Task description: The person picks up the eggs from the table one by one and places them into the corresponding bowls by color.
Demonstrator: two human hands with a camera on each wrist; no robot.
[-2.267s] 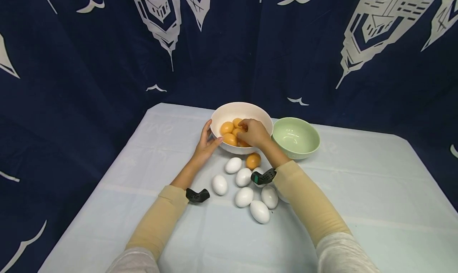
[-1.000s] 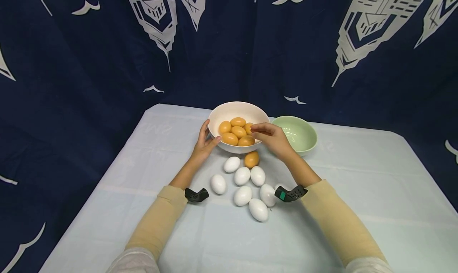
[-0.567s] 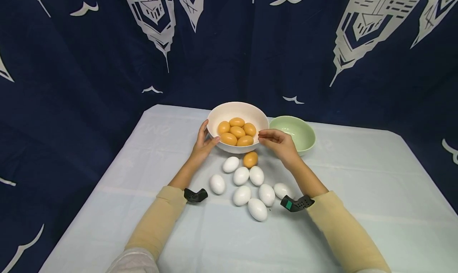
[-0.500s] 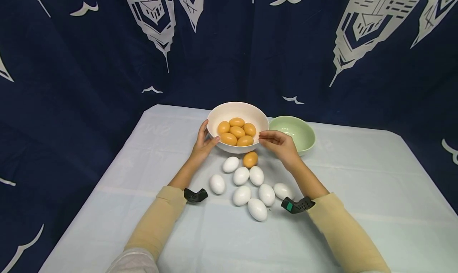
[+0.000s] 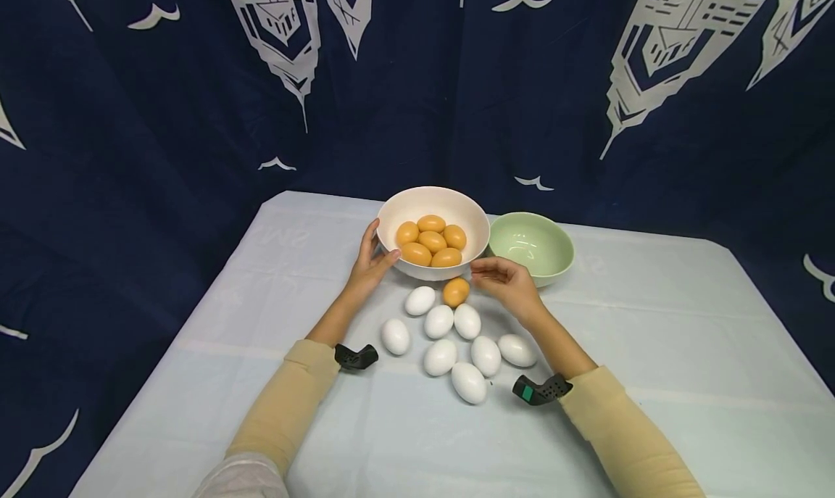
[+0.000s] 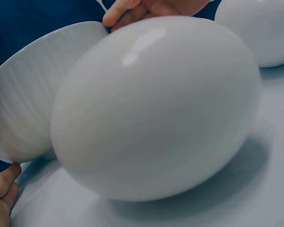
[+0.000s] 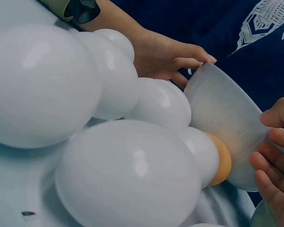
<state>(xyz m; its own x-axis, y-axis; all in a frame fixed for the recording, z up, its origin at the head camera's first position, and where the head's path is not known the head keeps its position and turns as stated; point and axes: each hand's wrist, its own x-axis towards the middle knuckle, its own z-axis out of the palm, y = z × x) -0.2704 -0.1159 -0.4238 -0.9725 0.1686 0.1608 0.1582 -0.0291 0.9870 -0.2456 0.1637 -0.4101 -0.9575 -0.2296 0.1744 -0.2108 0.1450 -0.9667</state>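
In the head view my left hand (image 5: 370, 270) holds the left side of a cream-white bowl (image 5: 457, 206), thumb at the front rim and fingers along the outer wall. Several yellow-orange eggs (image 5: 432, 241) lie inside the bowl. My right hand (image 5: 512, 284) is at the bowl's right front, fingers loosely bent and nothing between them. One orange egg (image 5: 456, 292) rests on the table just left of those fingertips. Several white eggs (image 5: 441, 357) are scattered nearer me. From the right wrist, the right hand's fingers (image 7: 270, 163) appear beside the bowl's outer wall (image 7: 222, 104).
A light green bowl (image 5: 531, 244) stands right of the white one, partly behind my right hand. A pale cloth covers the table (image 5: 652, 324). Dark blue printed curtain (image 5: 417, 85) hangs behind its far edge. Each wrist wears a black camera mount (image 5: 356, 357).
My right hand has come out of the white bowl, moved right and then down to near the orange egg on the table. My left hand still holds the bowl.
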